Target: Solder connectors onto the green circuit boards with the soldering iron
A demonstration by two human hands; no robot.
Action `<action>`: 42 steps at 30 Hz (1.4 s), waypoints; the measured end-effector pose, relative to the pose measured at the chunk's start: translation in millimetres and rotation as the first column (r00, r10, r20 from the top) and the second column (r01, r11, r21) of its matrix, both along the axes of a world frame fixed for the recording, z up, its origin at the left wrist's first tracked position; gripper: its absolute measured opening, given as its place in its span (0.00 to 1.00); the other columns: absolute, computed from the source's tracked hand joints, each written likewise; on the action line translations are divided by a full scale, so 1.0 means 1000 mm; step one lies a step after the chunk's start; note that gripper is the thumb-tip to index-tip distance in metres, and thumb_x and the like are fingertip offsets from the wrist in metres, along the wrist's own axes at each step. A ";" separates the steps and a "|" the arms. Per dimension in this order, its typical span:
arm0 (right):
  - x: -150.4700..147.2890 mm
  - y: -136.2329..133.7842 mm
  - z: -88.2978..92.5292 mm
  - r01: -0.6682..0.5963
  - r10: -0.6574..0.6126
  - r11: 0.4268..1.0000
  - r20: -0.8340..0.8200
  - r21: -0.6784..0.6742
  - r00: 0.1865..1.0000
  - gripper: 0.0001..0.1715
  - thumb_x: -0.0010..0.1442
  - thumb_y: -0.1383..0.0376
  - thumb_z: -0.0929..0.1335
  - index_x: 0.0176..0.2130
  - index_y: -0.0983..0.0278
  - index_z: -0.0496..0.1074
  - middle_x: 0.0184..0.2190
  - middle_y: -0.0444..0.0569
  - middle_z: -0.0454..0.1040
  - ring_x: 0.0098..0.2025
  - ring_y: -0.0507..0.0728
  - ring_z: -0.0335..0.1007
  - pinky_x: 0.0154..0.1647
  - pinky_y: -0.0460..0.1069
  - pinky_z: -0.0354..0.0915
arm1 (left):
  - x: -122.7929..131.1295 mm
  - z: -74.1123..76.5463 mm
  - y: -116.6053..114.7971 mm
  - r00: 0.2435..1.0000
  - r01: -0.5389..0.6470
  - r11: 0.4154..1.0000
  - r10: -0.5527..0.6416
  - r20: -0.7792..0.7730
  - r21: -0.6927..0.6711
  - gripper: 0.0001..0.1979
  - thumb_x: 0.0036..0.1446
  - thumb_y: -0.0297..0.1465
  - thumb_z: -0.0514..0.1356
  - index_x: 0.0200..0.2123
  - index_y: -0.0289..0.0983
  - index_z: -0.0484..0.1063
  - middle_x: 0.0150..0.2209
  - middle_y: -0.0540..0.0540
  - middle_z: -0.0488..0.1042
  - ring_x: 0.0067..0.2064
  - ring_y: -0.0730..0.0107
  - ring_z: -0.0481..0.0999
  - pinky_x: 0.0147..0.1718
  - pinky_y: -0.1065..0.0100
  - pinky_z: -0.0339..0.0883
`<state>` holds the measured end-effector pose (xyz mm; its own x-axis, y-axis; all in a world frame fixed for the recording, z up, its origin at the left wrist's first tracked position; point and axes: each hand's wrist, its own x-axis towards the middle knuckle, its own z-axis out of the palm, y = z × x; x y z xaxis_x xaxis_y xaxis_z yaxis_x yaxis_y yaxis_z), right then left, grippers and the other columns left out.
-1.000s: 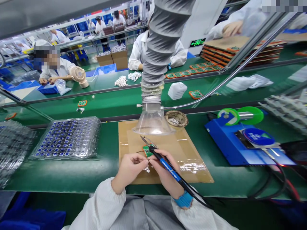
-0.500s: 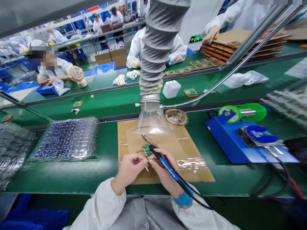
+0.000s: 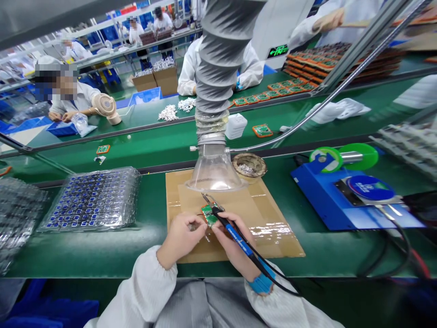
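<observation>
A green circuit board with an orange edge lies on the taped cardboard sheet, below the clear fume hood. My right hand holds a blue and black soldering iron, its handle across the hand and its metal end pointing up and left over the board. The thumb of that hand is at the board's lower right edge. Just left of the board, my left hand is closed in a pinch at a thin dark wire; what lies between the fingertips is too small to make out.
Left of the cardboard stand stacked clear trays of small blue parts. Behind it sits a round bowl. At the right is a blue solder feeder. Boards lie on the green belt; several people work beyond.
My left hand has moved slightly left, away from my right fingertips. Boards and white trays on the belt have shifted left. A person at the upper right has lifted a cardboard sheet off the stacked boards.
</observation>
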<state>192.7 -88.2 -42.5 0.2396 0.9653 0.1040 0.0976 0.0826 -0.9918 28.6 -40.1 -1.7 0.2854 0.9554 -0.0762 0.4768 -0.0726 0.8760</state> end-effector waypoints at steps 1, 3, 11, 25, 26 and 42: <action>0.003 0.000 -0.002 0.019 -0.019 1.000 0.019 0.004 1.000 0.16 0.61 0.58 0.73 0.48 0.59 0.72 0.35 0.46 0.79 0.34 0.55 0.77 0.39 0.50 0.74 | -0.001 -0.002 0.005 0.998 0.018 0.998 -0.015 -0.059 0.055 0.08 0.56 0.28 0.62 0.24 0.37 0.75 0.29 0.48 0.77 0.35 0.68 0.73 0.39 0.66 0.64; 0.010 -0.001 -0.006 0.054 -0.055 0.998 0.067 0.018 0.996 0.17 0.61 0.58 0.73 0.49 0.59 0.73 0.37 0.47 0.80 0.36 0.56 0.79 0.42 0.52 0.75 | -0.001 -0.007 0.015 0.986 0.045 0.993 -0.026 -0.165 0.107 0.09 0.55 0.25 0.62 0.23 0.37 0.74 0.29 0.48 0.77 0.37 0.66 0.73 0.43 0.64 0.63; 0.047 -0.008 -0.009 0.092 -0.143 0.977 0.272 0.191 0.952 0.09 0.65 0.61 0.70 0.45 0.58 0.78 0.41 0.49 0.82 0.42 0.59 0.80 0.43 0.52 0.77 | 0.003 -0.017 0.027 0.942 0.041 0.998 -0.022 -0.335 0.049 0.09 0.55 0.25 0.63 0.23 0.38 0.74 0.32 0.48 0.77 0.41 0.64 0.71 0.45 0.61 0.60; 0.045 -0.007 -0.003 -0.020 -0.058 0.978 0.358 0.209 0.932 0.03 0.62 0.64 0.70 0.39 0.59 0.76 0.33 0.48 0.80 0.33 0.58 0.78 0.33 0.50 0.73 | 0.006 -0.015 0.027 0.948 0.046 0.997 -0.025 -0.318 0.059 0.11 0.53 0.22 0.63 0.20 0.37 0.71 0.29 0.49 0.75 0.39 0.64 0.70 0.44 0.62 0.60; 0.045 -0.007 -0.001 -0.023 -0.056 0.977 0.360 0.213 0.931 0.03 0.62 0.64 0.70 0.38 0.59 0.76 0.32 0.48 0.80 0.33 0.57 0.78 0.33 0.50 0.72 | 0.006 -0.014 0.027 0.948 0.046 0.997 -0.025 -0.317 0.060 0.11 0.53 0.22 0.63 0.20 0.37 0.71 0.29 0.49 0.74 0.39 0.64 0.70 0.43 0.62 0.60; 0.044 -0.004 0.003 -0.039 -0.049 0.970 0.348 0.239 0.936 0.02 0.61 0.66 0.70 0.37 0.59 0.74 0.30 0.47 0.77 0.31 0.56 0.77 0.31 0.49 0.71 | 0.007 -0.014 0.025 0.939 0.053 0.995 -0.020 -0.344 0.088 0.10 0.53 0.22 0.62 0.21 0.37 0.70 0.29 0.49 0.74 0.39 0.64 0.70 0.42 0.62 0.59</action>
<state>236.8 -92.6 -39.6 0.1505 0.9002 0.4085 0.4350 0.3108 -0.8451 35.9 -15.0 -15.7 0.2930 0.9523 -0.0858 0.7421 -0.1699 0.6484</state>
